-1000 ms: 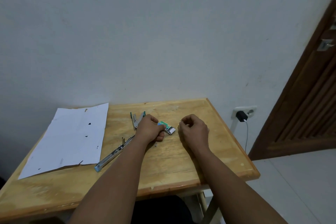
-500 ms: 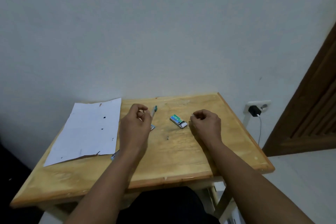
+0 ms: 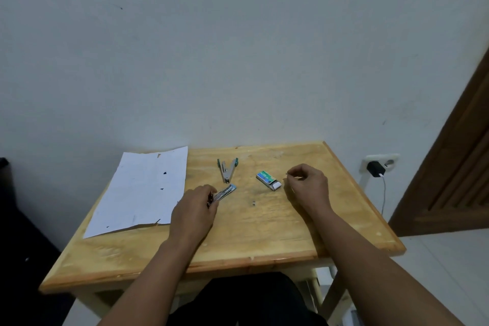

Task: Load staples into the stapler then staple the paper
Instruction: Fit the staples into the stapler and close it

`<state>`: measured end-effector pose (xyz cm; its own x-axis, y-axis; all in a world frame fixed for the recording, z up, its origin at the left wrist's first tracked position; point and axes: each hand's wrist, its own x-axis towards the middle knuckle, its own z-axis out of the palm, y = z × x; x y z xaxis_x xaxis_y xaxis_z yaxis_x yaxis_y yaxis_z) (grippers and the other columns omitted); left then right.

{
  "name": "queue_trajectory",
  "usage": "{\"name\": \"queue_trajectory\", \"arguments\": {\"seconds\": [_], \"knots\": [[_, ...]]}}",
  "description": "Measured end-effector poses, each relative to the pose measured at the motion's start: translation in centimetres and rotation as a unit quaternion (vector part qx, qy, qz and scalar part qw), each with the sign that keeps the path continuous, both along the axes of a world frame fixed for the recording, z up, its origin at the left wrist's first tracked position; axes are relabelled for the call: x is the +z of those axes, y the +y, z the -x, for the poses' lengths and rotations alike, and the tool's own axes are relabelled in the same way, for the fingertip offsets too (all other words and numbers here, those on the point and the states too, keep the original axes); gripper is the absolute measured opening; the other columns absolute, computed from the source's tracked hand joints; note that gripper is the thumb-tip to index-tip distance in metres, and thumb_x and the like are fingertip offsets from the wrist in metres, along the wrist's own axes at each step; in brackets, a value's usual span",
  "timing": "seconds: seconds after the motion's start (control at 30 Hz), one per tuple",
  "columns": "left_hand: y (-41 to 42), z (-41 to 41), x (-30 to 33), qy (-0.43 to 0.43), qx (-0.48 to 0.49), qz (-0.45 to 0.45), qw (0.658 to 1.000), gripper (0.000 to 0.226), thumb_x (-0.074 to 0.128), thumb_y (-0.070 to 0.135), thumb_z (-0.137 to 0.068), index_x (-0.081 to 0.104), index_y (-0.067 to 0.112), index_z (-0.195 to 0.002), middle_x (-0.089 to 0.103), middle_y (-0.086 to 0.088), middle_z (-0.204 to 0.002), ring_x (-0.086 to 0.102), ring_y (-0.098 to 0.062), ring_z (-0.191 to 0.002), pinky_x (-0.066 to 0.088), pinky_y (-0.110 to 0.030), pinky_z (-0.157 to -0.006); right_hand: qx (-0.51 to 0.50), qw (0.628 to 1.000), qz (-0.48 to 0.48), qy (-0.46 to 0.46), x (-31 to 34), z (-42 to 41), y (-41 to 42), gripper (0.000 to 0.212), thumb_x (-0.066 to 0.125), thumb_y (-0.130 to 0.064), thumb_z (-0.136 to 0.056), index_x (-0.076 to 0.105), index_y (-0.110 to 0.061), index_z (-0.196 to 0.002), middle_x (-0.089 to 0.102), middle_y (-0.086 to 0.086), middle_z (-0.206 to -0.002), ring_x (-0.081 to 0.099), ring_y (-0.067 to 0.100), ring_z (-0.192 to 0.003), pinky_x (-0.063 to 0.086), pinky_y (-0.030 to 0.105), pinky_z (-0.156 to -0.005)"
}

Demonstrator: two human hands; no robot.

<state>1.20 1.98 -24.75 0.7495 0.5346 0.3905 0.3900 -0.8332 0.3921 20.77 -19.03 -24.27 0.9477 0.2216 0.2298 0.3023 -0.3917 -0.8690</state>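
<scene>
We are looking at the loading step, by our reading. The left hand (image 3: 194, 209) is closing its fingers around a slim metal piece with a blue tip (image 3: 225, 192), likely the stapler's staple rail, lying on the wooden table (image 3: 264, 233). The right hand (image 3: 307, 186) is pinching thumb to forefinger beside the staple box (image 3: 268, 180); whether staples are sitting in that pinch is too small to tell. The stapler body (image 3: 227, 171) is lying splayed open just beyond the rail, untouched. The paper (image 3: 140, 190) is waiting at the left. Next, we are judging, the two hands need bringing together, staples aligned squarely with the rail's channel.
</scene>
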Motion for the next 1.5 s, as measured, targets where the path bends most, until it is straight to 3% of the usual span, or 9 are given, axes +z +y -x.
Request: {"name": "queue_trajectory", "arguments": {"seconds": [0.17, 0.3, 0.43, 0.73, 0.97, 1.1, 1.3, 1.4, 1.5], "knots": [[-0.1, 0.2, -0.5, -0.030, -0.021, -0.036, 0.999, 0.026, 0.078, 0.029, -0.089, 0.074, 0.028, -0.115, 0.072, 0.004, -0.086, 0.065, -0.022, -0.079, 0.053, -0.037, -0.064, 0.008, 1.000, 0.010, 0.000, -0.1, -0.3, -0.3, 0.009, 0.077, -0.014, -0.086, 0.081, -0.021, -0.089, 0.075, -0.012, -0.084, 0.068, 0.003, -0.083, 0.062, 0.035, -0.081], [-0.2, 0.2, -0.8, -0.044, -0.052, -0.049, 0.997, 0.026, 0.078, 0.021, -0.089, 0.074, 0.024, -0.115, 0.074, 0.006, -0.093, 0.065, -0.020, -0.083, 0.052, -0.036, -0.068, 0.015, 1.000, 0.012, 0.000, -0.4, -0.7, -0.4, 0.010, 0.079, -0.016, -0.087, 0.080, -0.021, -0.096, 0.075, -0.011, -0.088, 0.068, 0.004, -0.087, 0.060, 0.031, -0.084], [-0.2, 0.2, -1.0, -0.056, -0.077, -0.047, 0.994, 0.025, 0.076, 0.015, -0.089, 0.073, 0.021, -0.113, 0.072, 0.007, -0.100, 0.064, -0.018, -0.084, 0.052, -0.034, -0.068, 0.040, 0.995, 0.087, -0.008, -0.4, -1.5, -0.5, 0.011, 0.080, -0.018, -0.089, 0.082, -0.019, -0.099, 0.077, -0.006, -0.094, 0.069, 0.007, -0.090, 0.060, 0.036, -0.089], [0.1, 0.7, -0.9, -0.072, -0.072, -0.054, 0.993, 0.032, 0.081, 0.018, -0.085, 0.075, 0.022, -0.116, 0.077, 0.008, -0.100, 0.068, -0.018, -0.081, 0.055, -0.038, -0.069, 0.079, 0.972, 0.221, -0.025, 0.8, -2.7, 0.2, 0.017, 0.072, -0.020, -0.096, 0.081, -0.014, -0.109, 0.076, 0.002, -0.109, 0.062, 0.013, -0.092, 0.049, 0.030, -0.079], [0.1, 0.7, -0.8, -0.069, -0.080, -0.042, 0.994, 0.012, 0.079, 0.017, -0.088, 0.073, 0.023, -0.096, 0.071, 0.009, -0.082, 0.061, -0.015, -0.072, 0.047, -0.031, -0.063, 0.097, 0.953, 0.287, -0.023, 1.5, -3.6, -0.3, 0.015, 0.071, -0.023, -0.098, 0.080, -0.015, -0.107, 0.074, 0.004, -0.110, 0.061, 0.017, -0.098, 0.049, 0.032, -0.079], [0.1, 0.7, -1.0, -0.066, -0.092, -0.022, 0.993, 0.007, 0.075, 0.015, -0.090, 0.074, 0.021, -0.094, 0.072, 0.006, -0.085, 0.063, -0.017, -0.078, 0.053, -0.037, -0.065, 0.106, 0.941, 0.319, -0.047, 1.7, -3.4, -0.2, 0.016, 0.068, -0.024, -0.099, 0.077, -0.014, -0.109, 0.072, 0.005, -0.113, 0.060, 0.017, -0.096, 0.050, 0.031, -0.080], [0.2, 0.5, -1.2, -0.074, -0.100, -0.008, 0.992, 0.031, 0.074, 0.014, -0.093, 0.074, 0.018, -0.123, 0.078, 0.001, -0.104, 0.069, -0.021, -0.092, 0.058, -0.039, -0.078, 0.145, 0.965, 0.194, -0.100, 2.9, -0.5, 1.9, 0.007, 0.068, -0.027, -0.099, 0.072, -0.022, -0.102, 0.061, -0.009, -0.106, 0.060, 0.006, -0.087, 0.046, 0.019, -0.067], [0.1, 0.5, -1.1, -0.069, -0.098, 0.011, 0.993, 0.037, 0.072, 0.015, -0.095, 0.070, 0.019, -0.132, 0.077, 0.001, -0.111, 0.068, -0.020, -0.099, 0.057, -0.039, -0.083, 0.242, 0.940, 0.190, -0.151, 3.3, 2.2, 4.1, 0.008, 0.068, -0.028, -0.099, 0.072, -0.022, -0.101, 0.059, -0.014, -0.103, 0.061, 0.004, -0.087, 0.048, 0.018, -0.073], [0.0, 0.5, -0.8, -0.063, -0.100, 0.019, 0.993, 0.042, 0.067, 0.018, -0.099, 0.062, 0.022, -0.141, 0.072, 0.004, -0.115, 0.064, -0.013, -0.098, 0.054, -0.029, -0.082, 0.312, 0.903, 0.230, -0.185, 3.5, 4.2, 6.0, 0.011, 0.067, -0.030, -0.100, 0.073, -0.022, -0.105, 0.058, -0.012, -0.107, 0.061, 0.004, -0.089, 0.052, 0.022, -0.081]]}}
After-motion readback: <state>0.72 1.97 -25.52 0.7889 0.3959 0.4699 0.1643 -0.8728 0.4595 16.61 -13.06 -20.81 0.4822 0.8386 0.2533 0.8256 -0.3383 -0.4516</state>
